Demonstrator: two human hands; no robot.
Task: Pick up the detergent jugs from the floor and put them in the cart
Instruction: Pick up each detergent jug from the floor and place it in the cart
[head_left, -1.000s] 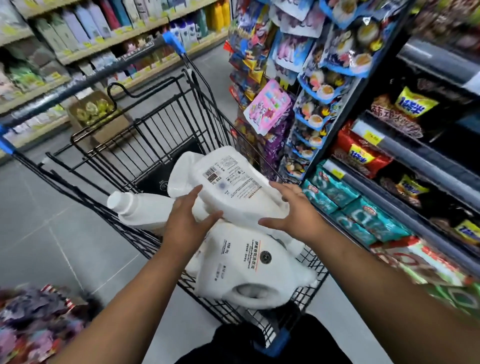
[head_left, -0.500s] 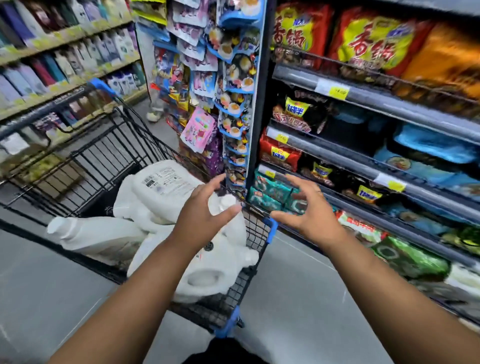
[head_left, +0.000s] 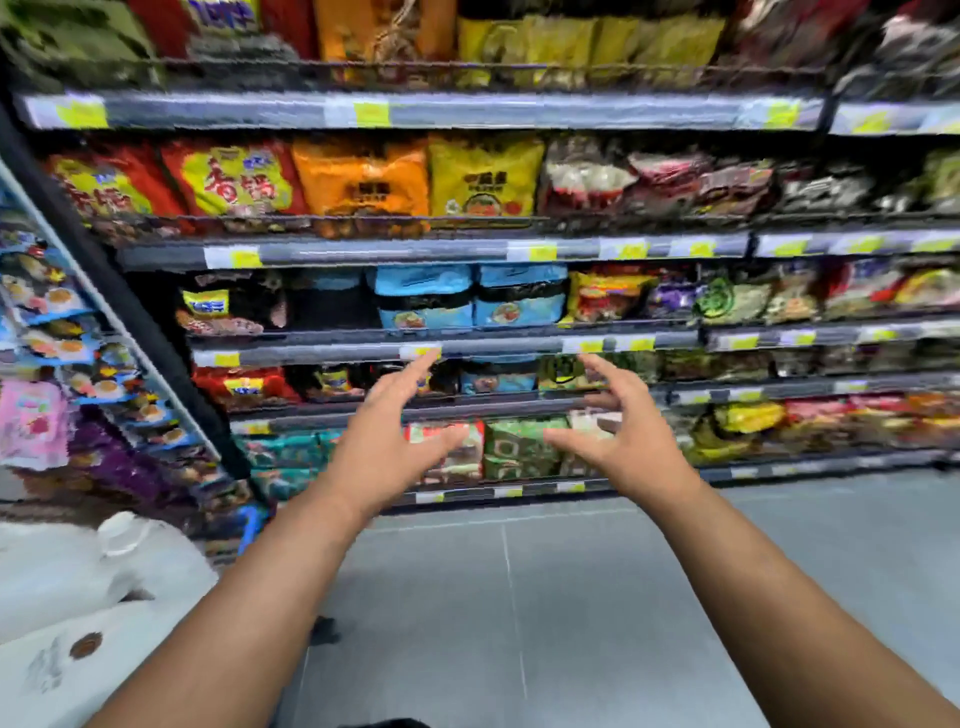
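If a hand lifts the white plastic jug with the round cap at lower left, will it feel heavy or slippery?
The white plastic jug looks bulky, so probably heavy if full. Its smooth, rigid-looking wall should keep shape but may slip in a loose grip. It seems to lean on a second white jug, so it might shift when nudged.

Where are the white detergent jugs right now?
Head view, bottom left corner: the white detergent jugs lie beside the left forearm, below the hanging snack rack.

Grey tiled floor (head_left: 571, 597); dark shelving (head_left: 415, 254) w/ yellow price tags (head_left: 371, 113), packed w/ snack bags (head_left: 358, 182); hanging packets (head_left: 57, 332) at left edge.
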